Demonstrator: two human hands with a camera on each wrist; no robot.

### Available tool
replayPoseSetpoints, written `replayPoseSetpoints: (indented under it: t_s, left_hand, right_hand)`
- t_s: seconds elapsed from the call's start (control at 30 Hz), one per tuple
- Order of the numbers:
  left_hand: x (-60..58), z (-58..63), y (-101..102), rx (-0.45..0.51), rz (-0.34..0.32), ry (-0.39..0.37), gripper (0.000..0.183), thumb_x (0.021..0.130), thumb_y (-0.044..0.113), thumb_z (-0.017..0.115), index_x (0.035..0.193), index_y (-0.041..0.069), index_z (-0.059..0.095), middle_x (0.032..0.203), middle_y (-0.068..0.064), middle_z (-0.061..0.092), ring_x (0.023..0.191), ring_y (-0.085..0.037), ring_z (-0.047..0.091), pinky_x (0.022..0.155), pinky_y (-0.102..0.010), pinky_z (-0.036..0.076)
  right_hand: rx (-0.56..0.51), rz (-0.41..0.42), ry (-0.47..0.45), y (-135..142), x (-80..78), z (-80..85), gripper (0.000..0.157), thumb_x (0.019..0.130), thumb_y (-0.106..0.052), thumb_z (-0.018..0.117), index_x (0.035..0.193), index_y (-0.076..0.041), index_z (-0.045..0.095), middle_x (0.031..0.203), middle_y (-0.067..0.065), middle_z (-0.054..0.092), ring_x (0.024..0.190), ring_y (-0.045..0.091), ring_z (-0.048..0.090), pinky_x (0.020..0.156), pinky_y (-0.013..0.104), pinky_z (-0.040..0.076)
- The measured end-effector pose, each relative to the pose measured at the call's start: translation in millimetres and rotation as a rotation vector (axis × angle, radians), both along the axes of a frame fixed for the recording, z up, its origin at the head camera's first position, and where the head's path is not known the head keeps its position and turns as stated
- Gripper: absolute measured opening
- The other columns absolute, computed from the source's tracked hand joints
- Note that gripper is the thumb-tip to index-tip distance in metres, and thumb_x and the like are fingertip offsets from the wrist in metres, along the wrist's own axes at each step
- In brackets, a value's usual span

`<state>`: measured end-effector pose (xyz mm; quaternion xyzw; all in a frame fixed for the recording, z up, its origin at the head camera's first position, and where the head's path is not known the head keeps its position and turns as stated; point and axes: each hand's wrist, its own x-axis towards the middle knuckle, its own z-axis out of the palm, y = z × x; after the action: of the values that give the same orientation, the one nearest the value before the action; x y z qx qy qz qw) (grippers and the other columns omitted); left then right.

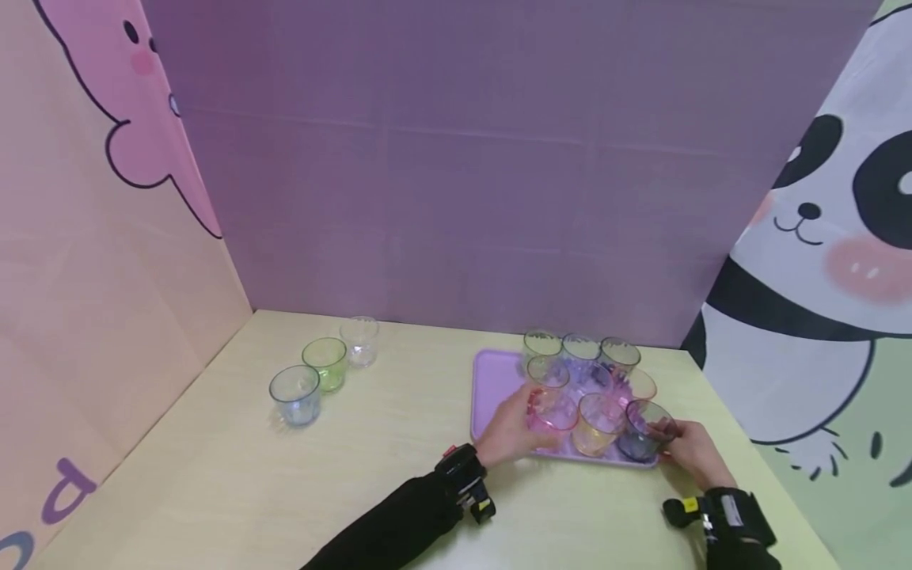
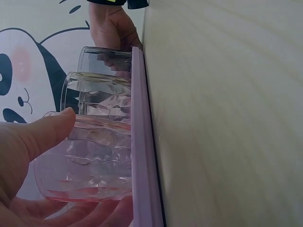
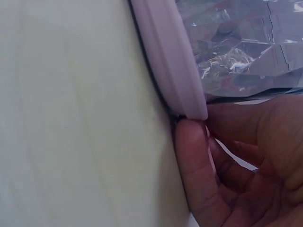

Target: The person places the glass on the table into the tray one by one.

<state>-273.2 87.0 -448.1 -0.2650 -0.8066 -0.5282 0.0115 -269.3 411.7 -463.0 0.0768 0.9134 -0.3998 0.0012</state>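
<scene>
My left hand (image 1: pixel 507 427) curls thumb and fingers round a pink faceted glass (image 1: pixel 554 416), which stands at the front left of a lilac tray (image 1: pixel 494 388). In the left wrist view the thumb lies by that glass's rim and the fingers are on its far side. Beside it stand a yellow glass (image 1: pixel 594 434) and a dark grey glass (image 1: pixel 641 440). At the tray's front right corner my right hand (image 1: pixel 694 453) pinches the tray edge, with one finger low against the table in the right wrist view. The tray lies on the table.
Several more tinted glasses, such as a green one (image 1: pixel 543 343), stand in rows behind on the tray. On the table's left are a blue glass (image 1: pixel 296 404), a green glass (image 1: pixel 328 368) and a clear glass (image 1: pixel 361 348). Cloth-covered walls (image 1: pixel 456 174) surround the table.
</scene>
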Motion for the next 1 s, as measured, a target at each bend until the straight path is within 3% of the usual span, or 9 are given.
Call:
replayPoseSetpoints:
  t_s: [0.63, 1.0]
  left_hand:
    - [-0.6, -1.1, -0.9, -0.041, 0.018, 0.069, 0.078, 0.067, 0.022, 0.079, 0.133, 0.013, 0.038, 0.128, -0.003, 0.050, 0.114, -0.017, 0.049, 0.094, -0.031, 0.041]
    - [2.7, 4.7, -6.3, -0.073, 0.034, 0.041, 0.084, 0.063, 0.018, 0.082, 0.134, 0.013, 0.038, 0.122, -0.003, 0.051, 0.107, -0.014, 0.050, 0.087, -0.027, 0.044]
  right_hand:
    - [0.022, -0.017, -0.016, -4.9, 2.4, 5.8, 0.040, 0.074, 0.017, 0.041, 0.113, 0.015, 0.051, 0.115, 0.030, 0.054, 0.094, 0.033, 0.057, 0.066, 0.031, 0.053]
    - [0.031, -0.011, 0.019, -3.0, 2.0, 2.9, 0.037, 0.073, 0.015, 0.046, 0.109, 0.015, 0.055, 0.109, 0.032, 0.056, 0.085, 0.025, 0.058, 0.058, 0.025, 0.051]
